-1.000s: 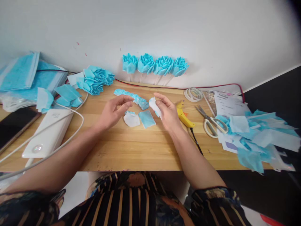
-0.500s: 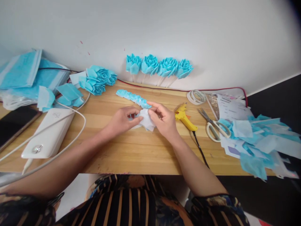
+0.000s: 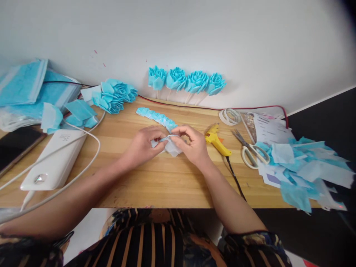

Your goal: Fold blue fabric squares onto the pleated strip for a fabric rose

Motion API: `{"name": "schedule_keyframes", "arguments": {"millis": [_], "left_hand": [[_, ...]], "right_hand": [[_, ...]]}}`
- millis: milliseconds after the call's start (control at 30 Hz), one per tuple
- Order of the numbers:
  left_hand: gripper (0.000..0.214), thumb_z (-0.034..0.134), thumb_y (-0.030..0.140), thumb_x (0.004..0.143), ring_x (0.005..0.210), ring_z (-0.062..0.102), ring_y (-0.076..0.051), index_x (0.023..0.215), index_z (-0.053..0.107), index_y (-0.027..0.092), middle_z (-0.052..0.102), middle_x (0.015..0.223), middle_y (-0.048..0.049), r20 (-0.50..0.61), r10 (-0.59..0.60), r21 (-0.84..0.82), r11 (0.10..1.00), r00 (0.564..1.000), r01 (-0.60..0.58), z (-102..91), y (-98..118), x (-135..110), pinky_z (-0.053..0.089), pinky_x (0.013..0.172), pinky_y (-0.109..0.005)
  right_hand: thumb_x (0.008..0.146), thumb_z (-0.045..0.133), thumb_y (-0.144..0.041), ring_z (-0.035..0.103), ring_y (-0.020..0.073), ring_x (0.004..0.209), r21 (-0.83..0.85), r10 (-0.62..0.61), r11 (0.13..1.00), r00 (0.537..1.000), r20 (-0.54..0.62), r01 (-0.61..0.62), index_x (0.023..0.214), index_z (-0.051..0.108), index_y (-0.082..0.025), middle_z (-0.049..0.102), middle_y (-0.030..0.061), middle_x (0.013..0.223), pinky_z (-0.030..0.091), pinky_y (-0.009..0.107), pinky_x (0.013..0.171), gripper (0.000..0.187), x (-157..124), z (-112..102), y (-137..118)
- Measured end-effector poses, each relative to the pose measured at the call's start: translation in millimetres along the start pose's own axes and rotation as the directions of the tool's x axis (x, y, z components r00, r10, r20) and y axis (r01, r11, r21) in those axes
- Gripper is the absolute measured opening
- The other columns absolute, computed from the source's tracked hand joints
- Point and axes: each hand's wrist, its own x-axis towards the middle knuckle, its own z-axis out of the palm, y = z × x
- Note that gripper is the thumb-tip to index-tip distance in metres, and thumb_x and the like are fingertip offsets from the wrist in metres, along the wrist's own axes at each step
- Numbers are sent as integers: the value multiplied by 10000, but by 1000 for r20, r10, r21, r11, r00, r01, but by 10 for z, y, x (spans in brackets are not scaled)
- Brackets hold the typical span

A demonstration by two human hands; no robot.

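Both my left hand [image 3: 147, 144] and my right hand [image 3: 191, 144] pinch a thin white and pale blue fabric piece [image 3: 172, 147] between thumbs and fingers, just above the wooden table. Its upper edge is gathered where my thumbs meet, and its lower part hangs loose. Behind my fingers lies a row of overlapping folded blue petals [image 3: 155, 116], running up to the left. My right hand's fingertips are close to the near end of that row; whether they touch it I cannot tell. Right of my right hand rests a yellow glue gun [image 3: 217, 141].
Scissors [image 3: 249, 152], a roll of white tape [image 3: 230, 116] and a heap of blue and white fabric scraps [image 3: 303, 163] lie to the right. Blue fabric roses [image 3: 178, 79] on sticks lean against the wall. A white power bank [image 3: 55, 159] with a cable and a phone [image 3: 20, 146] lie left.
The fabric piece was spread flat with its white face showing; now its top edge is folded and pinched. My right thumb has moved in towards the left one.
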Motion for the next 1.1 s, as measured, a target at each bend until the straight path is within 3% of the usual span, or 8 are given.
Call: {"name": "schedule_keyframes", "arguments": {"millis": [100, 467, 567, 700, 767, 833, 967, 1100], "left_hand": [[177, 617, 221, 889, 655, 558, -135, 719, 639, 176, 627, 673, -1, -11, 41, 25, 999, 999, -41, 12, -31, -10, 420, 653, -268], [212, 644, 208, 881, 619, 538, -126, 671, 624, 177, 610, 640, 4, -37, 65, 60, 996, 997, -63, 11, -49, -8, 391, 615, -267], [210, 623, 235, 898, 615, 553, -129, 699, 659, 178, 649, 654, -7, -60, -5, 10, 1000, 998, 5, -4, -16, -12, 404, 612, -267], [255, 598, 369, 944, 765, 651, -171, 988, 754, 172, 768, 896, -59, -43, -171, -155, 974, 984, 162, -48, 50, -6, 480, 681, -276], [320, 612, 426, 937, 839, 668, -189, 1072, 752, 172, 772, 976, -73, 2, -195, -197, 962, 981, 191, -60, 71, 7, 495, 720, -282], [310, 650, 436, 904, 827, 655, -187, 1035, 754, 176, 759, 953, -66, 41, -170, -203, 964, 985, 174, -51, 70, 18, 485, 706, -280], [219, 677, 356, 851, 672, 560, -145, 725, 688, 177, 656, 717, -17, 60, -112, -184, 975, 992, 121, -2, 21, 17, 431, 627, -268], [221, 640, 345, 845, 655, 558, -146, 707, 680, 178, 656, 695, -13, 9, -259, -225, 941, 966, 255, -4, -1, 0, 433, 618, -274]], "right_hand": [[899, 651, -286, 649, 144, 735, -10, 5, 1000, 999, -40, -5, 851, 696, -229, 720, -7, 790, 518, 291, 728, 87, 1, 5, -4], [937, 629, -352, 615, 119, 689, 116, 124, 987, 987, -101, -112, 875, 686, -233, 720, -15, 811, 475, 257, 637, 145, -30, 13, 48], [913, 655, -370, 599, 123, 681, 132, 157, 981, 979, -133, -139, 869, 691, -236, 704, -15, 792, 471, 258, 623, 145, -24, 16, 49], [896, 664, -378, 594, 128, 698, 158, 175, 977, 967, -186, -146, 857, 695, -242, 689, -15, 783, 476, 261, 632, 145, -5, 14, 39], [893, 663, -381, 584, 126, 691, 169, 189, 973, 963, -194, -157, 850, 696, -241, 677, -18, 768, 472, 258, 624, 149, 0, 17, 37], [889, 667, -386, 574, 124, 678, 181, 201, 969, 960, -192, -167, 846, 697, -240, 667, -21, 754, 466, 256, 612, 155, 0, 23, 34], [893, 672, -409, 581, 124, 683, 217, 216, 960, 962, -167, -177, 867, 720, -246, 679, -17, 771, 472, 255, 616, 172, -4, 33, 26], [957, 573, -520, 628, 139, 718, 293, 261, 928, 962, -76, -229, 1007, 748, -268, 692, -7, 779, 520, 280, 679, 310, -10, 17, 49]]}}
